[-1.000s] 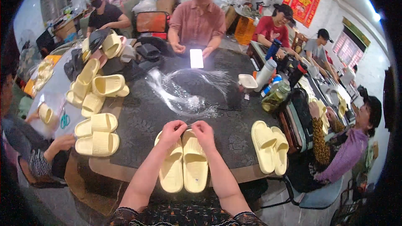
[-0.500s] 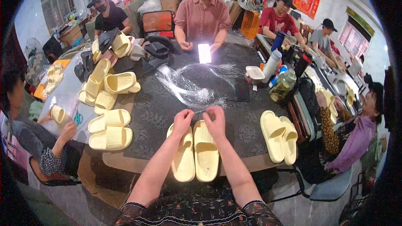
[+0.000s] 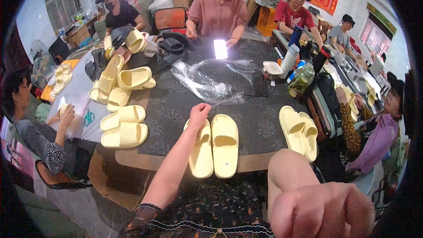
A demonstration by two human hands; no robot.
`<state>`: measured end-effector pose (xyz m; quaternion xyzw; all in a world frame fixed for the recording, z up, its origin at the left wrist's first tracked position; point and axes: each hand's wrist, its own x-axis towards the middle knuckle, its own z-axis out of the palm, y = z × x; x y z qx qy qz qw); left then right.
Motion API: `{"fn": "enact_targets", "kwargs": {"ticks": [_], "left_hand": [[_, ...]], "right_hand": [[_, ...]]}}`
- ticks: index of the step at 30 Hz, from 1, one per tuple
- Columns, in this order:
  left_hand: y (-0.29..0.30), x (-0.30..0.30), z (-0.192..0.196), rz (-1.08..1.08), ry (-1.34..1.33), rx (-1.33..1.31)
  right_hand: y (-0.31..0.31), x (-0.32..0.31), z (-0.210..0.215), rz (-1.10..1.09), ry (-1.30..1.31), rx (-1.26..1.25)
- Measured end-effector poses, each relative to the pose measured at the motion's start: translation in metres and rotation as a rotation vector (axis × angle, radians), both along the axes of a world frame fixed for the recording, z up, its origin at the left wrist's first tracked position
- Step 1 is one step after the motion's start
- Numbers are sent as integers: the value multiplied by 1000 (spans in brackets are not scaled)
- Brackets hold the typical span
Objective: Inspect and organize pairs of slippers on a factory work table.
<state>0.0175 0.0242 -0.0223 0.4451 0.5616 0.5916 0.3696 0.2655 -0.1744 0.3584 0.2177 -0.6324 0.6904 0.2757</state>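
A pair of pale yellow slippers stands in front of me, soles down: the left slipper (image 3: 201, 156) and the right slipper (image 3: 225, 147). My left hand (image 3: 200, 114) is closed in a pinch over the toe of the left slipper. A short thin clear strand (image 3: 216, 105) juts from its fingertips. My right hand (image 3: 321, 211) is raised close to the camera at the lower right, its fingers curled in. Whatever it holds, if anything, is hidden. Beyond the slippers lies a loose bundle of thin clear plastic strands (image 3: 205, 86) on the dark patterned tabletop (image 3: 167, 132).
More yellow slippers (image 3: 124, 134) are piled at the left; another pair (image 3: 299, 132) stands at the right. Bottles (image 3: 302, 81) and a white-lidded box (image 3: 272, 68) are at the back right. Across the table a person holds a glowing phone (image 3: 220, 49). Other people sit at both sides.
My right hand has left the right slipper's toe and swung back toward me, up near the camera. My left hand stays at the left slipper's toe. The view has shifted slightly.
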Motion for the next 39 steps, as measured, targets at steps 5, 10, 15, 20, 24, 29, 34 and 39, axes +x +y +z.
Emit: {"fn": "enact_targets", "kwargs": {"ticks": [5,10,15,20,24,29,34,39], "left_hand": [[-8,-2,4,-57,65,-46],[-10,-5,4,-30,26,-88],[-7,-1,3,-39,34,-80],[-8,-4,3,-60,-18,-98],[-9,-1,4,-53,-28,-77],[-5,-8,-5,-52,-43,-77],[-6,0,4,-53,-11,-73],[-6,-7,-1,-67,19,-83]], "right_hand": [[-11,11,-14,-80,283,-31],[-20,22,-24,-163,594,-50],[-15,26,3,-134,237,66],[-13,34,0,-169,237,78],[-9,40,1,-192,238,99],[-5,42,2,-176,262,144],[-3,48,0,-185,297,217],[-9,49,-9,-282,384,211]]}}
